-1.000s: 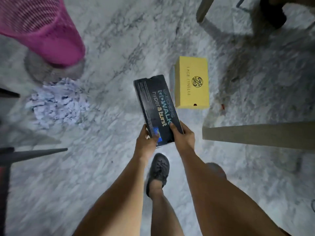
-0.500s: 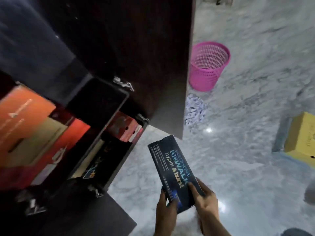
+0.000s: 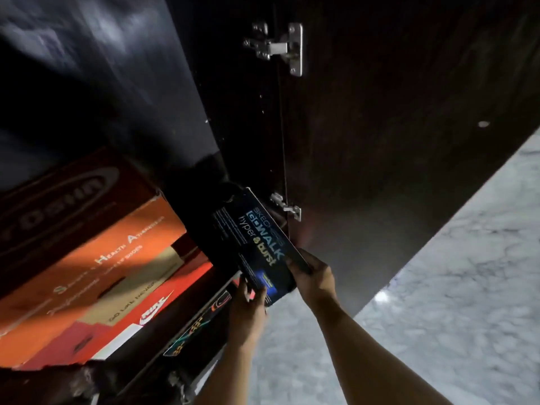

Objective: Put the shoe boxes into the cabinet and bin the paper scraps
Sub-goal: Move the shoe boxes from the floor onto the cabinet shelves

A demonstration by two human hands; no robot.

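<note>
Cardboard box [image 3: 257, 247] seems light and stiff; we clasp its near end, left hand [image 3: 248, 311] and right hand [image 3: 314, 277].

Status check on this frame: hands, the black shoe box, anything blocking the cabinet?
Left hand and right hand both gripping black shoe box. Box far end at cabinet opening, not yet inside. Orange boxes fill the left side; door open.

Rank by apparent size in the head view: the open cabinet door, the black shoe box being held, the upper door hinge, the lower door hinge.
1. Open cabinet door, by far the largest.
2. Black shoe box, held by the left hand and right hand.
3. Upper hinge.
4. Lower hinge, though it is partly hidden, so this last ranking is unsure.
</note>
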